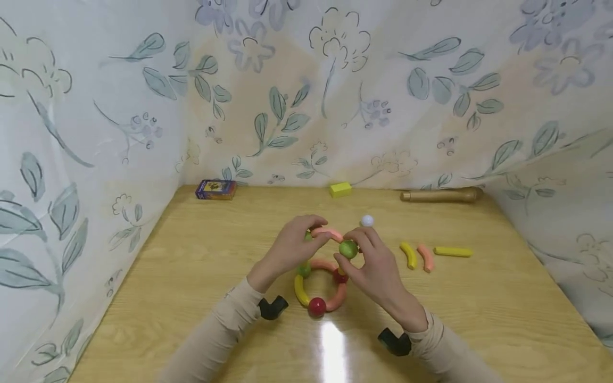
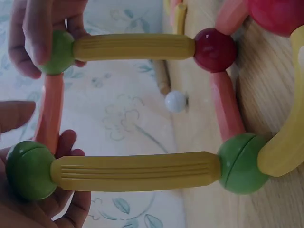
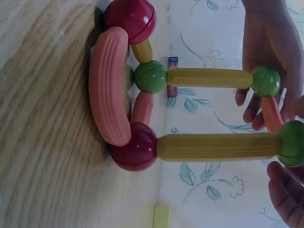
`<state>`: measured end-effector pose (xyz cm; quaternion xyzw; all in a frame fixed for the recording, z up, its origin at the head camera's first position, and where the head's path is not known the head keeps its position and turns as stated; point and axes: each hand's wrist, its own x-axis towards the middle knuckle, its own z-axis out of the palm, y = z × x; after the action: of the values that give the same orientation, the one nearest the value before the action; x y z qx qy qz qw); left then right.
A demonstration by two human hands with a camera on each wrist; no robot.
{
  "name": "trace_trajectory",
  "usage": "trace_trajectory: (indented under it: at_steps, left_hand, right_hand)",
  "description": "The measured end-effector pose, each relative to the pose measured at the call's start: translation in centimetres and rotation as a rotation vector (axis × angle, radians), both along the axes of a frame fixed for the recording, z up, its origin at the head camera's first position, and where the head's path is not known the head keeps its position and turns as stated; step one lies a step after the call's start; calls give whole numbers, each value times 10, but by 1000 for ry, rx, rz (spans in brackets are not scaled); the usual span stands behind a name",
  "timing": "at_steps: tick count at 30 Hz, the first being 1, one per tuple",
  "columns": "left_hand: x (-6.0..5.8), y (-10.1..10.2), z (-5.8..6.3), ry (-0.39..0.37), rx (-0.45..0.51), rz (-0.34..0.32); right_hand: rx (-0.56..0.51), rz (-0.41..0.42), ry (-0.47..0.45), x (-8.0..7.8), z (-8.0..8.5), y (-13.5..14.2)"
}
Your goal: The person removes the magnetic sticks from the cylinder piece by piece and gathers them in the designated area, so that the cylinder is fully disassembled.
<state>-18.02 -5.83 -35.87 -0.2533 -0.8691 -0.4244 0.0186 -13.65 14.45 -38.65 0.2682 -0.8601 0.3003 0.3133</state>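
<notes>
My left hand [image 1: 291, 246] holds the curved pink rod [image 1: 328, 232] at its left end, thumb on one side and fingers on the other, beside a green ball [image 2: 29, 170]. My right hand [image 1: 380, 268] pinches another green ball [image 1: 348, 249] at the rod's right end. Two straight yellow rods [image 2: 135, 172] [image 3: 218, 146] stand up from a ring on the table and carry these balls, making a frame. Curved pink [image 3: 108, 85] and yellow rods [image 1: 300, 290] form the ring, with red [image 1: 317, 307] and green balls [image 2: 244, 163] at its joints.
Right of the hands lie a curved yellow rod [image 1: 408, 255], a curved pink rod [image 1: 425, 258] and a straight yellow rod [image 1: 452, 251]. A white ball [image 1: 367, 220] sits behind the right hand. Along the back are a small box [image 1: 215, 189], a yellow block [image 1: 340, 190] and a wooden stick [image 1: 438, 196].
</notes>
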Motion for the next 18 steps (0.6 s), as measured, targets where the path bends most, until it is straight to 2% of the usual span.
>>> trace_trajectory:
  at_steps: [3, 11, 14, 18]
  left_hand:
    - [0, 3, -1, 28, 3, -1]
    - [-2, -1, -10, 122, 5, 44]
    - [-1, -2, -11, 217, -68, 59]
    - [2, 0, -11, 399, -241, 77]
  right_hand:
    - [1, -11, 44, -3, -3, -1]
    - [-14, -25, 23, -6, -4, 0]
    - [-27, -29, -12, -5, -4, 1]
    - [-69, -9, -123, -5, -5, 2]
